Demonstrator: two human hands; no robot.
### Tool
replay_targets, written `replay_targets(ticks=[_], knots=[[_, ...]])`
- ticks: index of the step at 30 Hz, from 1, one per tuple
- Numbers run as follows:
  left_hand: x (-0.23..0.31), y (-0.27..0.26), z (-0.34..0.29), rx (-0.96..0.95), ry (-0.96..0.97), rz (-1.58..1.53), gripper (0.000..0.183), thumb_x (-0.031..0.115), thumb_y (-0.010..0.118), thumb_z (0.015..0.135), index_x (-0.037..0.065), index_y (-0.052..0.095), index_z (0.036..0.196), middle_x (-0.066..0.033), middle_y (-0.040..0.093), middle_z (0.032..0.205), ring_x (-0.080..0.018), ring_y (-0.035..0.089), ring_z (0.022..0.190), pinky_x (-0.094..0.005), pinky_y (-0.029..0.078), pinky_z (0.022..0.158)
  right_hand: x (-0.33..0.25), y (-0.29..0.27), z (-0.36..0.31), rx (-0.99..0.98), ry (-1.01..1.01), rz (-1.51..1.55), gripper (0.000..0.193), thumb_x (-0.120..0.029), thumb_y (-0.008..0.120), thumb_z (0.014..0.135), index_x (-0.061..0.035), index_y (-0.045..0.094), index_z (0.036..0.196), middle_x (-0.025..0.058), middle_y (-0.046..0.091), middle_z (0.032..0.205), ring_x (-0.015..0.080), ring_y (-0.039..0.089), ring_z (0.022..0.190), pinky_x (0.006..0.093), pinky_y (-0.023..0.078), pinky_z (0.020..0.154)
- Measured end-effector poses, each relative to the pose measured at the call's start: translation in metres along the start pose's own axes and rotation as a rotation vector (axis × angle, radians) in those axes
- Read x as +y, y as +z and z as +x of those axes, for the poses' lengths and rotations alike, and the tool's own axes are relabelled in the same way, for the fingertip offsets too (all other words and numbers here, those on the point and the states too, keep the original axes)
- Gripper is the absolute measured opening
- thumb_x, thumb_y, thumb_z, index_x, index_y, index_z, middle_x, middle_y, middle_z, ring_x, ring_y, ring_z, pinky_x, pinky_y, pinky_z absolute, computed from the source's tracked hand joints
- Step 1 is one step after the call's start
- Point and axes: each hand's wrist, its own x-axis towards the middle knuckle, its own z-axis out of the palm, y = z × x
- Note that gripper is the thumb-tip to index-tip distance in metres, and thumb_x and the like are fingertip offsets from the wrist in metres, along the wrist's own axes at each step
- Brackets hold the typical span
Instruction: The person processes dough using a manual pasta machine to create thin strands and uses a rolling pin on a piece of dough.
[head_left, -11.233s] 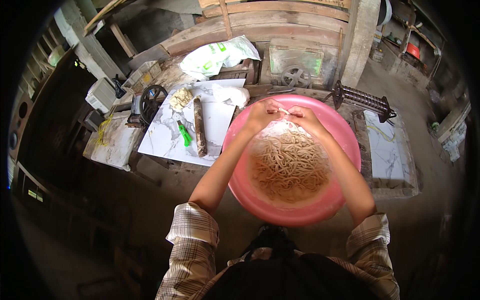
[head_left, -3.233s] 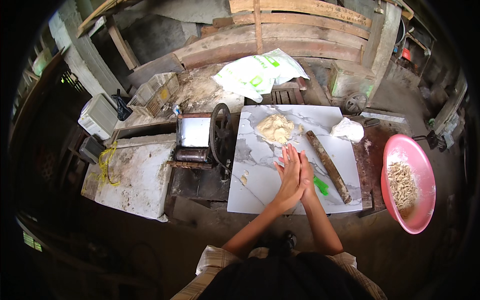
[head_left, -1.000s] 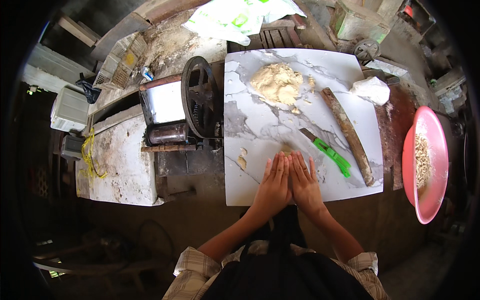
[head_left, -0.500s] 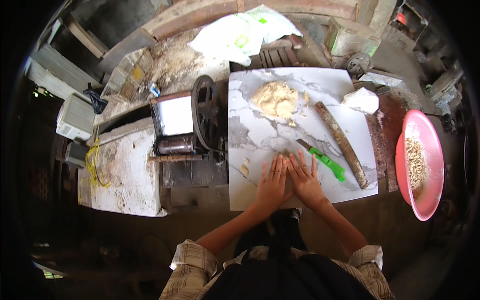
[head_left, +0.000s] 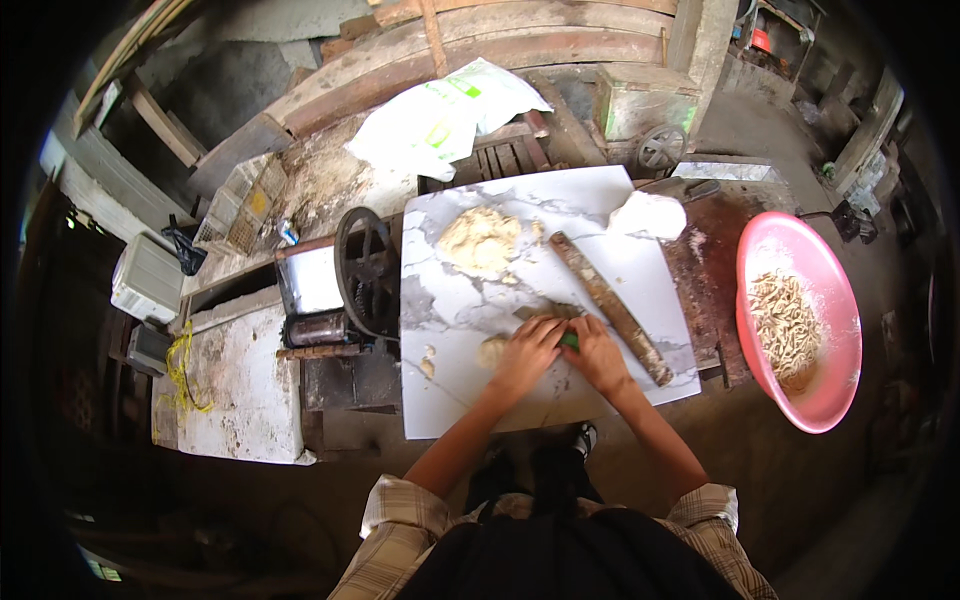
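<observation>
On the marble-patterned board (head_left: 450,395), my right hand (head_left: 598,358) is closed round a green utility knife (head_left: 570,340), mostly hidden by the fingers. Beside it, my left hand (head_left: 535,345) has its fingers bent and close together over a pale piece of dough (head_left: 492,351), which shows at that hand's left edge. The rest of the piece is hidden. Farther back on the board lies a crumbly mound of dough (head_left: 482,240). A worn wooden rolling stick (head_left: 610,308) lies slantwise to the right of my hands. Small dough scraps (head_left: 428,362) sit left of my left hand.
A pink basin (head_left: 845,340) holding floury, twisted dough pieces stands at the right. A white bag (head_left: 648,216) rests on the board's far right corner. Left of the board is a roller machine (head_left: 318,330) with a dark handwheel (head_left: 362,270). A large white sack (head_left: 425,125) lies behind.
My right hand has picked up the green utility knife, which lay on the board. Both hands were flat with fingers stretched; now their fingers are bent. The whole view has shifted.
</observation>
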Motion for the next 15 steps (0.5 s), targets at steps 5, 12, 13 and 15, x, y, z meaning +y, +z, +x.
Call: replay_targets(ticks=[5, 12, 13, 15], knots=[[0.024, -0.037, 0.066, 0.038, 0.094, -0.178, 0.039, 0.010, 0.065, 0.080, 0.003, 0.059, 0.118, -0.0074, 0.057, 0.119, -0.0243, 0.052, 0.114, -0.0348, 0.046, 0.095, 0.009, -0.068, 0.009, 0.203, -0.021, 0.122, 0.032, -0.002, 0.068, 0.069, -0.0013, 0.053, 0.098, 0.0160, 0.055, 0.095, 0.0350, 0.054, 0.092, 0.0417, 0.047, 0.081], [0.049, 0.051, 0.153, -0.106, 0.020, -0.208, 0.034, 0.007, 0.054, 0.089, -0.003, 0.055, 0.122, -0.0119, 0.052, 0.130, -0.0286, 0.046, 0.124, -0.0379, 0.042, 0.100, 0.124, -0.081, 0.021, 0.361, 0.116, -0.068, 0.030, 0.000, 0.069, 0.068, -0.0001, 0.055, 0.095, 0.0173, 0.052, 0.092, 0.0357, 0.051, 0.091, 0.0426, 0.046, 0.079], [0.049, 0.061, 0.154, -0.114, 0.005, -0.208, 0.035, 0.007, 0.054, 0.089, -0.003, 0.054, 0.122, -0.0123, 0.052, 0.130, -0.0288, 0.046, 0.124, -0.0379, 0.042, 0.101, 0.130, -0.077, 0.019, 0.342, 0.129, -0.032, 0.030, -0.001, 0.069, 0.068, -0.0005, 0.055, 0.094, 0.0177, 0.052, 0.093, 0.0356, 0.050, 0.093, 0.0435, 0.045, 0.080], [0.047, 0.072, 0.155, -0.113, 0.034, -0.151, 0.036, 0.007, 0.053, 0.089, -0.004, 0.053, 0.123, -0.0146, 0.052, 0.129, -0.0306, 0.047, 0.122, -0.0388, 0.041, 0.101, 0.136, -0.073, 0.018, 0.357, 0.133, -0.029, 0.029, -0.003, 0.069, 0.069, -0.0008, 0.055, 0.095, 0.0183, 0.052, 0.094, 0.0361, 0.050, 0.094, 0.0440, 0.045, 0.082]])
